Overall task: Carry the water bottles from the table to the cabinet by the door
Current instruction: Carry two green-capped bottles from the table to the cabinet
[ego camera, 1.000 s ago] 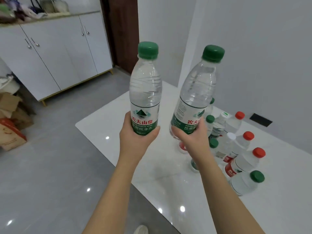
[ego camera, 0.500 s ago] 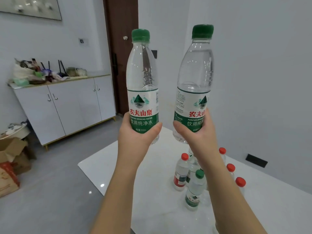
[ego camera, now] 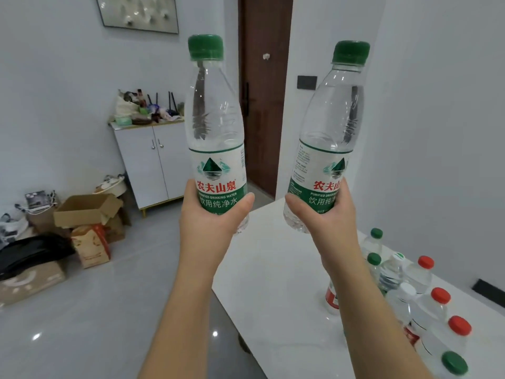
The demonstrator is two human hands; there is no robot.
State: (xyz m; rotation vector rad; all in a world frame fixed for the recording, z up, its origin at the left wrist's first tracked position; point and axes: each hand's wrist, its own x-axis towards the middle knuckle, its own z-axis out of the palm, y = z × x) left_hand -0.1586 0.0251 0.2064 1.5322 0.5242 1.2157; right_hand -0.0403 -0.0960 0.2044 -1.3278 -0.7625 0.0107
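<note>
Fingers (ego camera: 190,193) of the outstretched left hand (ego camera: 210,217) curl round the lower label of a clear plastic water bottle with a green cap (ego camera: 214,127), held upright. The right hand (ego camera: 325,214) grips a matching bottle (ego camera: 330,138), tilted slightly. Both are raised above the glossy white surface (ego camera: 273,269) where more capped bottles (ego camera: 415,296) stand, with the white two-door cabinet (ego camera: 153,165) well beyond.

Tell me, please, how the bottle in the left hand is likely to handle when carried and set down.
The left bottle looks full of water, so it is probably heavy for its size. Its thin clear wall will likely give if the left hand squeezes hard. Tall, narrow and round, it may tip, then roll.
</note>
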